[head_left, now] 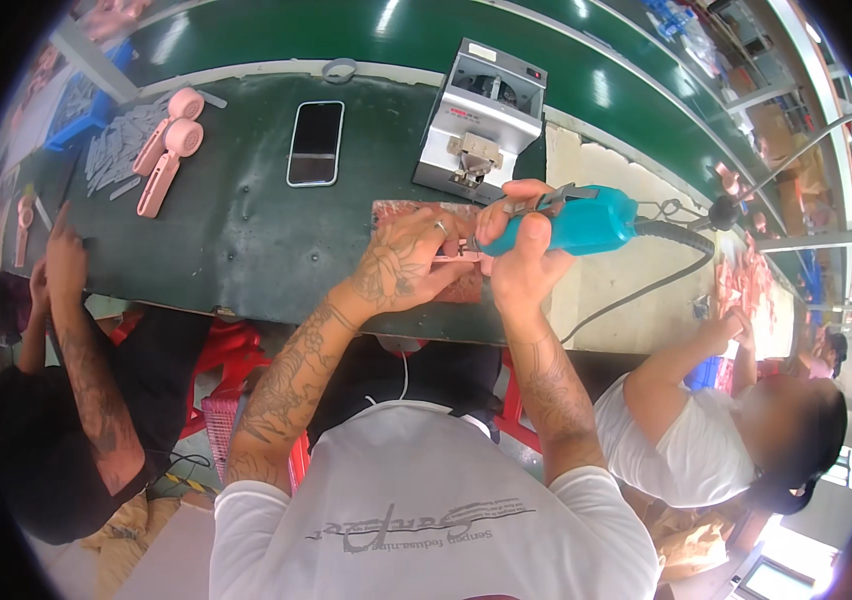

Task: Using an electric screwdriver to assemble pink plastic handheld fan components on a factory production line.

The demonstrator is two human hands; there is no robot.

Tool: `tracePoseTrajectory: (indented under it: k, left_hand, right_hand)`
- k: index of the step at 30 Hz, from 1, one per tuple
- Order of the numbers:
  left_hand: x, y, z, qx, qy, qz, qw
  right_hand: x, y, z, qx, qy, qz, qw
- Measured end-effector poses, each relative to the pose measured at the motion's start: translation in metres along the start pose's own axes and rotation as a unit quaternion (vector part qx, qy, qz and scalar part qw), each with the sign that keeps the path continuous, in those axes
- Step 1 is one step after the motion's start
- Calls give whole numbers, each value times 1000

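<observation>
My right hand (521, 262) is wrapped round a teal electric screwdriver (596, 222), which lies nearly level with its tip pointing left. Under that tip, my left hand (401, 258) pins a small pink plastic part (458, 256) against a worn reddish mat (464, 291). The fingers of both hands hide much of the part, and whether the tip touches a screw cannot be made out. Just beyond my hands stands a grey screw feeder (476, 125).
A phone (315, 145) lies on the green tabletop (256, 215). Farther left are pink pieces with round heads (159, 180), a heap of grey strips (121, 150) and a blue bin (81, 120). The screwdriver's cable (681, 285) loops right. Co-workers sit at both sides.
</observation>
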State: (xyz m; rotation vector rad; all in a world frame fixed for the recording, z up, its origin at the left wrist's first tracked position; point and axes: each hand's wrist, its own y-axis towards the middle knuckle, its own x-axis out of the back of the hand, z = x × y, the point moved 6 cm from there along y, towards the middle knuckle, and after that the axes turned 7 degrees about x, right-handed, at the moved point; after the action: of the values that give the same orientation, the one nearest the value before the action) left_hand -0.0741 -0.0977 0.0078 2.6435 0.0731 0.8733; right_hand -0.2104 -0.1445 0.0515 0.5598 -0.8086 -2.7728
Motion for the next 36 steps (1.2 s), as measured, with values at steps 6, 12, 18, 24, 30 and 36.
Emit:
tracePoseTrajectory:
  k: [6,12,18,24,30,36]
  left_hand:
    - [0,1,3,31,7,58,998]
    - [0,-1,-2,36,24,25,999]
    - [-3,-2,2,25,23,7,999]
    - [7,13,-1,50,57,38,996]
    - [-2,13,19,8,73,-23,997]
    - [-2,7,8,-30,109,-26,993]
  right_hand:
    - [0,-1,1,-12,-45,11,999]
    - [2,0,0,-20,-58,11,998]
    - [-2,7,9,-5,-44,9,999]
    - [0,47,10,21,-85,-31,996]
    - [-11,79,-25,53,-146,7,988]
    - [-17,81,-44,67,-175,64,980]
